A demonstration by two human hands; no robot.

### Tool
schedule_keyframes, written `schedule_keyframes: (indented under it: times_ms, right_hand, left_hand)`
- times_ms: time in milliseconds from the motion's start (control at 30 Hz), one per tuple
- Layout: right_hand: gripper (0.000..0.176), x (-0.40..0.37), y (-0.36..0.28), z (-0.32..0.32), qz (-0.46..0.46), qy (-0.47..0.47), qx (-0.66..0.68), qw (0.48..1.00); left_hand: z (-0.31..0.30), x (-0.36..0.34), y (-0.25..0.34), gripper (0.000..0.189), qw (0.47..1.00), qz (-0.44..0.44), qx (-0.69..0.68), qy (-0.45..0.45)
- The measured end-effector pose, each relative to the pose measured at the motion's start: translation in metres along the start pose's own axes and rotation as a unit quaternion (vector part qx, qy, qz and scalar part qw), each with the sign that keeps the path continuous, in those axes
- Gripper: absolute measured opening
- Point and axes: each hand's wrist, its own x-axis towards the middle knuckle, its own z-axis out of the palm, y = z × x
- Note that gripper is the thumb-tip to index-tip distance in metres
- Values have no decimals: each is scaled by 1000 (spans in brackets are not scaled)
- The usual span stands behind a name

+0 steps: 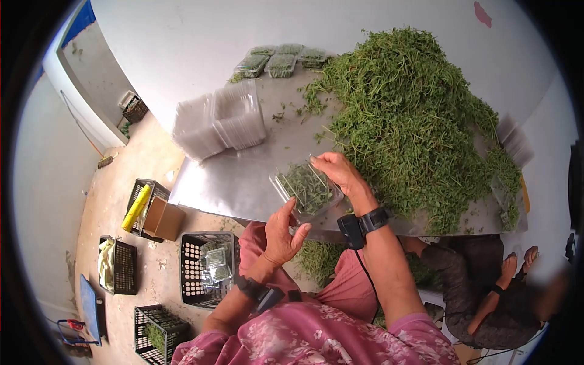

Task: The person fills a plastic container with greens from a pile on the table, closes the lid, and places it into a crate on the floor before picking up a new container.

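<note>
A clear plastic clamshell container (307, 190) with green leafy sprigs inside is at the front edge of the metal table (210, 185). My right hand (342, 173) pinches its far right rim between thumb and fingers. At the near left corner is my left hand (281, 236), its index finger stretched along the container's side and its thumb spread apart. To the right rises a large heap of loose greens (407, 121). Two stacks of nested clear containers (237, 115) stand to the left. Filled packs (281, 64) sit against the wall.
Below the table's left side are black crates: one with clear packs (213, 267), one with greens (159, 331), one beside a cardboard box (163, 219). More greens (319, 261) lie under the table. Another person's legs and arm (486, 292) are at the right.
</note>
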Motion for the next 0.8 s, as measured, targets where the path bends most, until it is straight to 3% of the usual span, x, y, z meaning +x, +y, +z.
schedule_keyframes:
  times_ms: [267, 367, 567, 800]
  right_hand:
    - [40, -8, -15, -1, 26, 0, -32, 999]
    - [44, -9, -14, 0, -5, 22, -83, 996]
    - [39, -4, -5, -3, -25, 46, -150, 987]
    - [36, -8, -12, 1, -18, 51, -200, 978]
  left_hand:
    - [-1, 1, 12, 69, 990, -131, -16, -51]
    - [-1, 6, 19, 71, 993, -35, 109, 8]
    - [-3, 16, 17, 72, 989, -20, 147, 0]
    - [-8, 13, 21, 73, 988, -85, 118, -57]
